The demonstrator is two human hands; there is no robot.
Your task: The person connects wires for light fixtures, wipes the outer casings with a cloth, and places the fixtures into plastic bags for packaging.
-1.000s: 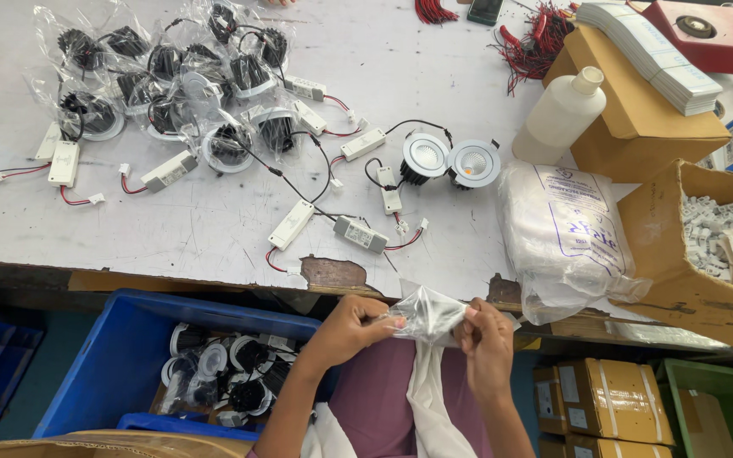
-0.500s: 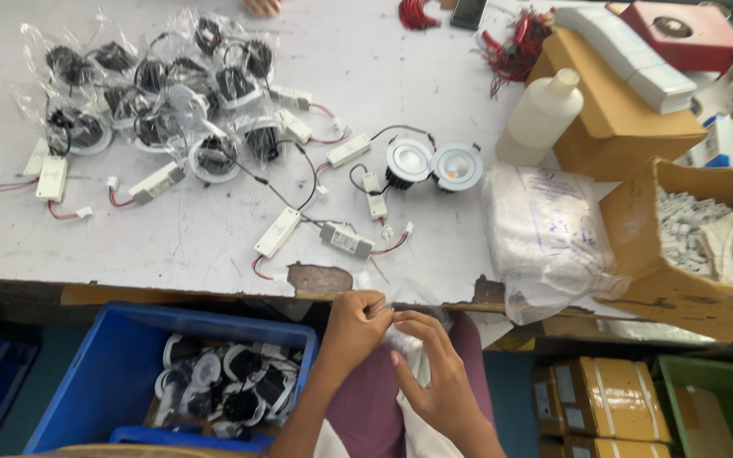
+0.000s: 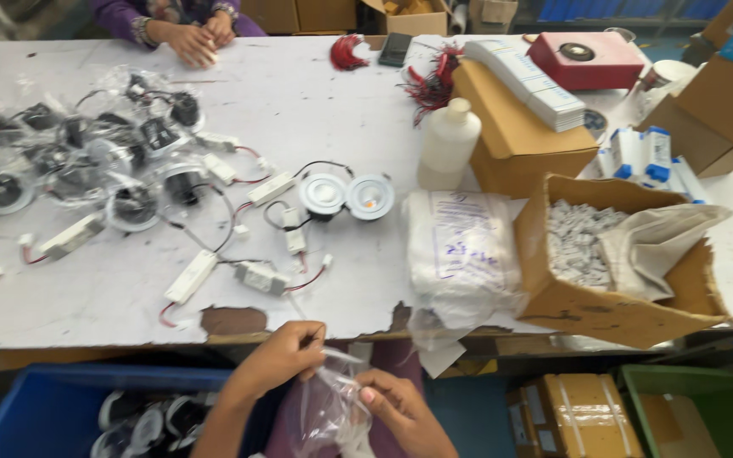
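Below the table's (image 3: 129,314) near edge, a worker's left hand (image 3: 286,356) and right hand (image 3: 392,407) pinched a clear plastic bag (image 3: 328,411) between them, fingertips clamped on its thin film at the mouth. Spreading it well likely called for light, even pulls from both sides, so the flimsy film parted without tearing. The bag looked crinkled, glossy and empty. On the table lay two white round downlights (image 3: 345,195) near the middle, a white bottle (image 3: 449,144) and an open cardboard box (image 3: 612,297) at the near right.
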